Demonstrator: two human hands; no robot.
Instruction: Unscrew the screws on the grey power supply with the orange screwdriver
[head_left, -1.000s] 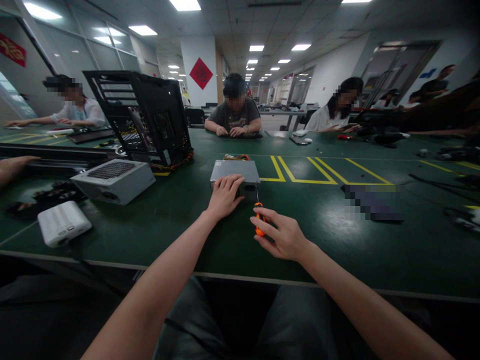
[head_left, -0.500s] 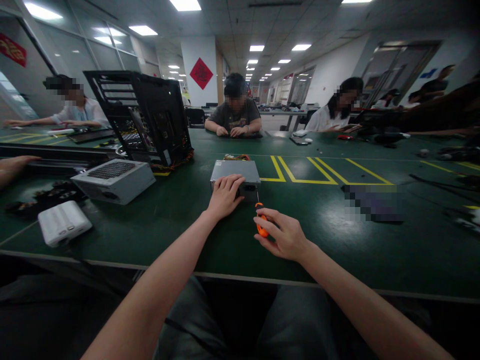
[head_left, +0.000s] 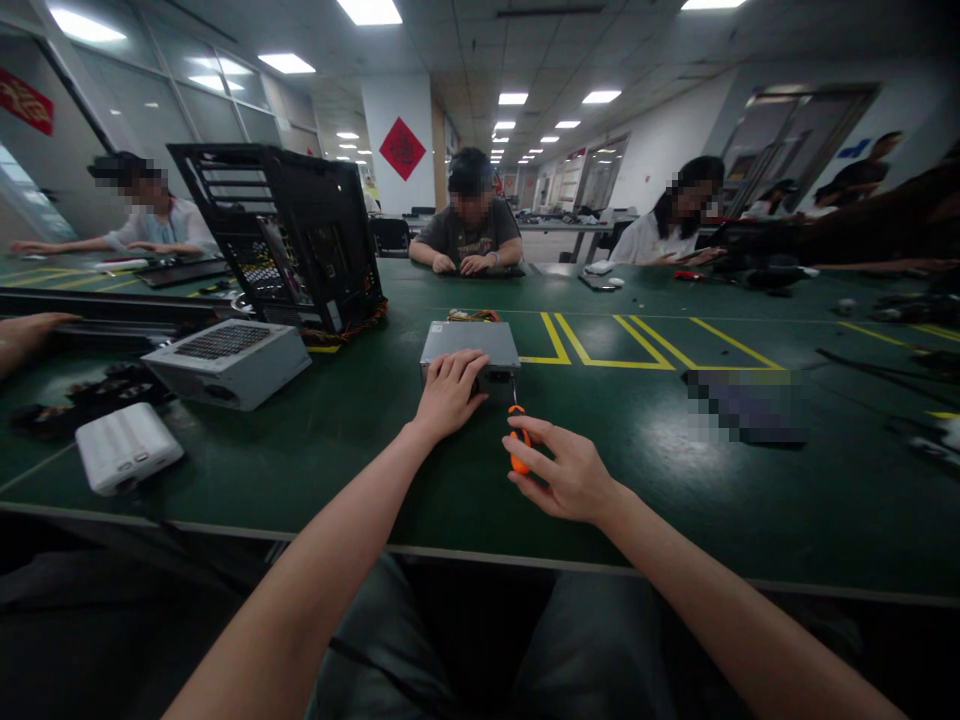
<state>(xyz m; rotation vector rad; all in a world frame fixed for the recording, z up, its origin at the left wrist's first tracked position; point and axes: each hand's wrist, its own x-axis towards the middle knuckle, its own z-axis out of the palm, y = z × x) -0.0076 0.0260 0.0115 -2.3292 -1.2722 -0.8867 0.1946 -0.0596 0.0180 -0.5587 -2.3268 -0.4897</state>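
A grey computer power supply (head_left: 472, 340) lies on the green table in front of me, a bundle of coloured wires (head_left: 474, 315) at its far side. My left hand (head_left: 452, 392) grips its near left part, fingers over the top and thumb along the front face. In my right hand (head_left: 559, 465) is an orange and black screwdriver (head_left: 519, 452), pinched by the handle between thumb and fingers. Its thin shaft points away from me, with the tip at the lower right corner of the power supply's front face. Whether the tip sits in a screw is too small to tell.
Left of me are a second power supply (head_left: 229, 360), a white power bank (head_left: 129, 447) and an upright black computer case (head_left: 285, 240). A dark pixelated object (head_left: 750, 408) lies to the right. Co-workers sit around the table; another person's hand (head_left: 30, 335) reaches in at far left.
My right hand and the screwdriver handle have shifted slightly left, so the screwdriver stands a little straighter. My left hand and the power supply stay where they were.
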